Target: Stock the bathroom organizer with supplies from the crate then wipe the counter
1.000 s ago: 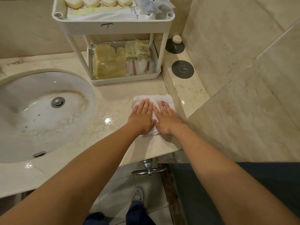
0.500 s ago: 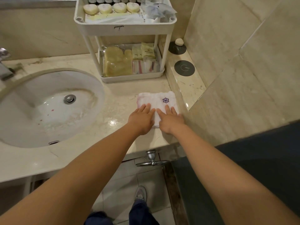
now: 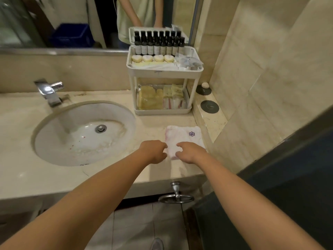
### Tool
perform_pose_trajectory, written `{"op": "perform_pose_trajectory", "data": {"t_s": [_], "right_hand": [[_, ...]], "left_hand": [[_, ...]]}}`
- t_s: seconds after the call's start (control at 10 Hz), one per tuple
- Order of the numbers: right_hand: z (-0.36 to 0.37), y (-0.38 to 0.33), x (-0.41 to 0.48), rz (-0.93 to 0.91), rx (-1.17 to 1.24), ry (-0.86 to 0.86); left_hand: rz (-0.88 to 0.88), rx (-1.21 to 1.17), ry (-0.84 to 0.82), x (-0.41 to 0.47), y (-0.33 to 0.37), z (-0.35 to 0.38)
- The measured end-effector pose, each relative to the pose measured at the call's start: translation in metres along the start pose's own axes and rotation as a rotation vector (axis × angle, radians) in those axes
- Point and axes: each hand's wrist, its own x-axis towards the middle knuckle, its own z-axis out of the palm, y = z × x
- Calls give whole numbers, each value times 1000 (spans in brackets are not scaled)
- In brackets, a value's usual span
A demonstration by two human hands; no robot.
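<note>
Since the earlier frames both hands have been drawn back from flat on the folded white cloth (image 3: pixel 185 135) to its near edge. The left hand (image 3: pixel 153 151) and right hand (image 3: pixel 191 152) are now loosely curled there; whether the fingers pinch the fabric cannot be told. One cloth is seen, right of centre on the counter (image 3: pixel 108 177), probably squared away clear of the sink (image 3: pixel 72 141) with wiping judged nearly done. Above it stands the two-tier organizer (image 3: pixel 164 71), apparently stocked: eight dark bottles (image 3: pixel 156 46) and four round soaps (image 3: pixel 153 58) are ranked on top for easy reach. One blue crate (image 3: pixel 72 35) is reflected at upper left.
</note>
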Motion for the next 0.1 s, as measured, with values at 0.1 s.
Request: {"op": "perform_pose_trajectory", "data": {"t_s": [0.1], "right_hand": [[-16, -20, -9, -67, -10, 76]], "left_hand": [[-41, -31, 66, -16, -16, -17]]}}
